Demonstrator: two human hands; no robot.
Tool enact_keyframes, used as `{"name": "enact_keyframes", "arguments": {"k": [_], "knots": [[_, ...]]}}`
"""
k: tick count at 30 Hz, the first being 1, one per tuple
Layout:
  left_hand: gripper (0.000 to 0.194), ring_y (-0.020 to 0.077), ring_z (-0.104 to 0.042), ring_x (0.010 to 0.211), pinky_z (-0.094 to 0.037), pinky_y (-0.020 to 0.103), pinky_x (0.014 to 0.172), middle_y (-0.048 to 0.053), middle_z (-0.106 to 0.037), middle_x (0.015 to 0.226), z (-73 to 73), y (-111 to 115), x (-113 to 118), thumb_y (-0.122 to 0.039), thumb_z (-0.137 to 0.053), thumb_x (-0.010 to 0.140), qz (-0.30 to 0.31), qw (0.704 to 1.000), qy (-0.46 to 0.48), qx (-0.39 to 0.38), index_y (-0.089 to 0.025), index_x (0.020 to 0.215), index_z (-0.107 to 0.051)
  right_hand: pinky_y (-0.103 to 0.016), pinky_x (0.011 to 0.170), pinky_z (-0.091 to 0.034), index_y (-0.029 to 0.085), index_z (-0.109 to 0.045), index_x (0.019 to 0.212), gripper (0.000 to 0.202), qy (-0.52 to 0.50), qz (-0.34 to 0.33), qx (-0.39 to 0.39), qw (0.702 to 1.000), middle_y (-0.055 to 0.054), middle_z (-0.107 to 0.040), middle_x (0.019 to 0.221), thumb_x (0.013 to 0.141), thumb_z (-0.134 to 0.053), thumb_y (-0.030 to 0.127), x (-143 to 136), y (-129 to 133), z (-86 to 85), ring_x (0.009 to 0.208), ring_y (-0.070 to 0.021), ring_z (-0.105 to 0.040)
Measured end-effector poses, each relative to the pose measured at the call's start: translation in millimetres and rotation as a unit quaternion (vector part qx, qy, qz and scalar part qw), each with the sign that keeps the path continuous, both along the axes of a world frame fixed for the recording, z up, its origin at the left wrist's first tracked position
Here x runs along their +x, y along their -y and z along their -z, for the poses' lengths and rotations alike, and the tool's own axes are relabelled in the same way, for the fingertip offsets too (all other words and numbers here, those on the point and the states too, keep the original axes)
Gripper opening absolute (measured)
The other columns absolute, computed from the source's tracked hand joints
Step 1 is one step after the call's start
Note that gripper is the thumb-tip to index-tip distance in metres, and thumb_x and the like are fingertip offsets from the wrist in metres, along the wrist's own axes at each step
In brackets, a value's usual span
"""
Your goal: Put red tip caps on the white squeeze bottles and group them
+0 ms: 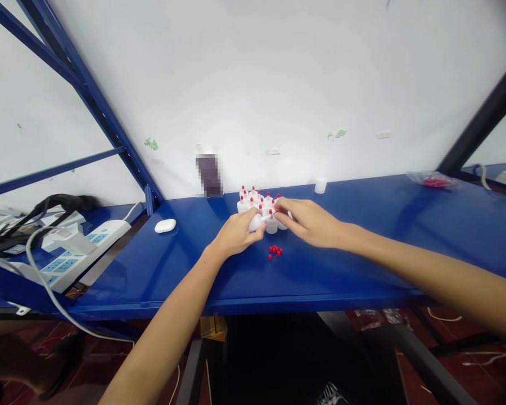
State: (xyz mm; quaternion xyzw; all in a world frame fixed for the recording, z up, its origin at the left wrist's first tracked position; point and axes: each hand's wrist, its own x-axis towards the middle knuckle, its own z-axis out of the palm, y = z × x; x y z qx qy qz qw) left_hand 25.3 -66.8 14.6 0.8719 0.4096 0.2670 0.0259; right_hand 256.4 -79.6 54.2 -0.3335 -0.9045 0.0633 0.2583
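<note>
A cluster of small white plastic bottles (244, 206) with red caps stands upright on the blue table (354, 225), near the wall. My left hand (235, 232) is closed around one white bottle (256, 223), which lies tilted with its narrow end to the right. At the right side of the cluster, my right hand (303, 220) has its thumb and forefinger pinched together beside the tip of that bottle. What sits between those fingertips is too small to make out. Several loose red caps (275, 250) lie in front of the bottles.
A white earbud case (165, 225) lies at the left. A phone-like dark rectangle (209, 175), blurred, leans on the wall. Farther right are a small white cup (320, 185) and a plastic bag (433, 181) with red contents. Power strips (84, 253) and cables crowd the left side.
</note>
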Motion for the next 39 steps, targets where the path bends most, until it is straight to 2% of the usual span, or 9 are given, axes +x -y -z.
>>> {"name": "enact_keyframes", "arguments": {"k": [7, 12, 19, 23, 29, 31, 34, 36, 39], "knots": [[0.025, 0.0188, -0.061, 0.065, -0.041, 0.027, 0.063, 0.003, -0.066, 0.077, -1.6, 3, 2, -0.037, -0.050, 0.091, 0.000, 1.000, -0.018, 0.020, -0.018, 0.105, -0.059, -0.031, 0.068, -0.035, 0.019, -0.054, 0.099, 0.026, 0.003, -0.013, 0.003, 1.000, -0.006, -0.062, 0.089, 0.103, -0.034, 0.035, -5, -1, 9.3, 0.077, -0.0185, -0.054], [0.025, 0.0178, -0.061, 0.063, -0.041, 0.026, 0.060, 0.003, -0.066, 0.075, -0.9, 6, 7, -0.038, -0.050, 0.092, 0.006, 1.000, -0.013, 0.023, -0.017, 0.103, -0.059, -0.030, 0.064, -0.031, 0.020, -0.050, 0.087, 0.030, 0.030, -0.047, 0.026, 0.998, -0.004, -0.058, 0.083, 0.104, -0.029, 0.033, -1, -7, 11.8, 0.068, -0.0158, -0.046], [0.029, 0.0230, -0.067, 0.064, -0.046, 0.029, 0.060, 0.009, -0.070, 0.078, -0.3, 10, 18, -0.040, -0.050, 0.095, 0.003, 0.997, -0.061, 0.048, -0.014, 0.104, -0.057, -0.027, 0.063, -0.031, 0.021, -0.041, 0.077, 0.028, -0.057, -0.076, -0.014, 0.995, 0.000, -0.051, 0.072, 0.103, -0.034, 0.031, -4, -9, 29.5, 0.063, -0.0134, -0.043], [0.040, 0.0269, -0.070, 0.071, -0.051, 0.033, 0.063, 0.012, -0.071, 0.084, 3.6, 8, 24, -0.049, -0.047, 0.097, -0.001, 0.996, -0.045, 0.076, -0.012, 0.110, -0.055, -0.027, 0.063, -0.031, 0.022, -0.039, 0.076, 0.030, -0.114, -0.042, -0.028, 0.992, 0.001, -0.049, 0.070, 0.103, -0.033, 0.034, -6, -2, 29.7, 0.061, -0.0131, -0.041], [0.049, 0.0263, -0.068, 0.103, -0.051, 0.034, 0.085, 0.013, -0.069, 0.119, 4.4, -2, 11, -0.053, -0.055, 0.093, 0.004, 0.996, 0.023, 0.084, -0.017, 0.126, -0.053, -0.029, 0.063, -0.031, 0.021, -0.043, 0.076, 0.034, -0.058, 0.007, -0.063, 0.996, 0.001, -0.051, 0.070, 0.102, -0.033, 0.040, 23, -10, 4.4, 0.063, -0.0132, -0.044], [0.043, 0.0249, -0.068, 0.097, -0.049, 0.034, 0.086, 0.011, -0.071, 0.114, 3.6, -6, 4, -0.051, -0.054, 0.094, -0.042, 0.995, 0.032, 0.080, -0.017, 0.122, -0.056, -0.029, 0.060, -0.029, 0.020, -0.043, 0.068, 0.040, -0.004, 0.054, -0.089, 0.995, 0.003, -0.045, 0.061, 0.100, -0.037, 0.044, 39, -19, -0.7, 0.057, -0.0122, -0.039], [0.037, 0.0225, -0.065, 0.077, -0.046, 0.037, 0.084, 0.006, -0.073, 0.091, 2.6, -8, -1, -0.051, -0.052, 0.095, -0.105, 0.991, 0.018, 0.083, -0.019, 0.110, -0.063, -0.029, 0.057, -0.028, 0.019, -0.046, 0.062, 0.043, 0.106, 0.062, -0.163, 0.979, 0.003, -0.045, 0.055, 0.095, -0.044, 0.045, 53, -30, 1.1, 0.053, -0.0114, -0.039], [0.037, 0.0212, -0.061, 0.072, -0.043, 0.038, 0.085, 0.004, -0.071, 0.082, 2.2, -7, 0, -0.052, -0.051, 0.095, -0.115, 0.990, 0.013, 0.085, -0.019, 0.105, -0.065, -0.029, 0.057, -0.029, 0.019, -0.050, 0.062, 0.042, 0.125, 0.059, -0.180, 0.974, 0.002, -0.049, 0.056, 0.094, -0.047, 0.047, 52, -34, 5.5, 0.053, -0.0116, -0.042], [0.034, 0.0209, -0.061, 0.074, -0.043, 0.036, 0.085, 0.004, -0.072, 0.086, 2.5, -6, 2, -0.051, -0.054, 0.093, -0.116, 0.989, 0.031, 0.083, -0.020, 0.100, -0.066, -0.029, 0.057, -0.029, 0.019, -0.055, 0.065, 0.045, 0.113, 0.065, -0.167, 0.977, 0.002, -0.052, 0.055, 0.094, -0.046, 0.052, 44, -34, 8.9, 0.051, -0.0116, -0.043]]}}
